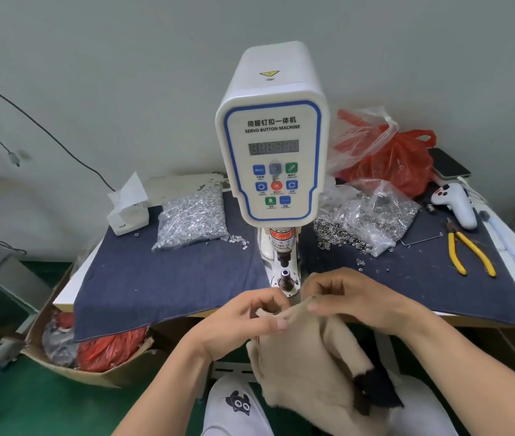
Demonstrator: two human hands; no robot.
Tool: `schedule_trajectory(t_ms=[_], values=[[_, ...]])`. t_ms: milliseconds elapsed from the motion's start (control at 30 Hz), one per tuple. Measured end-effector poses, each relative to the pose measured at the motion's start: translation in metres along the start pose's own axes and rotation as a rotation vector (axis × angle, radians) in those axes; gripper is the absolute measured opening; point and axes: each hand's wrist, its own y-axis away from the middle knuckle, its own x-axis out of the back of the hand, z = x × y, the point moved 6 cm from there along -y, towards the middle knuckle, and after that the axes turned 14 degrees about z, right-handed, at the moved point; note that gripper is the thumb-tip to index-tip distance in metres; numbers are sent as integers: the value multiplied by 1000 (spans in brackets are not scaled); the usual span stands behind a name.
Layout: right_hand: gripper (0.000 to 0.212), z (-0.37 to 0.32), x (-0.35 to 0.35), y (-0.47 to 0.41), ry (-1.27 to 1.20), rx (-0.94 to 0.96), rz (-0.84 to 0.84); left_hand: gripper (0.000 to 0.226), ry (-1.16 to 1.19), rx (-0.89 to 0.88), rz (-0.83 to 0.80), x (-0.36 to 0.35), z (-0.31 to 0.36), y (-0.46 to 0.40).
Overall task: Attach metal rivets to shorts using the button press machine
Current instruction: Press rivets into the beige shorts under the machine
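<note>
Grey-white wall point(92, 58) behind, green floor point(14, 404) below. White counter point(70, 291) draped with dark blue cloth point(155, 278). Cardboard box point(61, 366) at floor level on the left, red plastic and clear bags inside. White servo button machine point(273, 136) upright mid-counter, blue-edged control panel facing camera, display dark, punch and lower die point(285, 275) beneath it. Beige shorts point(306, 357) bunched below the counter edge, hanging over the lap, top edge lifted just in front of the die, not touching it as far as visible. Red plastic bag point(398, 158) at back right under clear plastic. Bag of silver rivets point(191, 218) left of machine, a few loose ones beside it. Bag of ring-shaped metal parts point(372, 215) right of machine, some spilled onto the cloth. Tissue box point(128, 212) far left. White handheld controller point(454, 202) far right, dark phone point(448, 165) behind it. Yellow-handled pliers point(467, 250) near the right edge. Left hand point(243, 325) fingers curled, pinching the shorts' edge between thumb and fingers. Right hand point(347, 300) fingers curled, pinching the same edge just beside the left. Whether a rivet sits between the fingertips: cannot tell.
</note>
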Motion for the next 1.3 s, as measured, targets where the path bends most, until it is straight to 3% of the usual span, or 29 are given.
schedule_trajectory(t_ms=[167,400,467,667,1300], values=[[26,29,5,-6,-202,-123,141,27,22,132,143,17,-25,-8],[35,64,18,-31,-6,-139,483,38,-8,235,455,23,-40,-27],[32,68,22,-37,18,-143,537,31,-85,203,507,23,-41,-31],[28,70,27,-45,11,-155,546,25,-110,94,554,22,-41,-30],[27,77,28,-49,-5,-184,559,22,-173,141,572,24,-55,-32]])
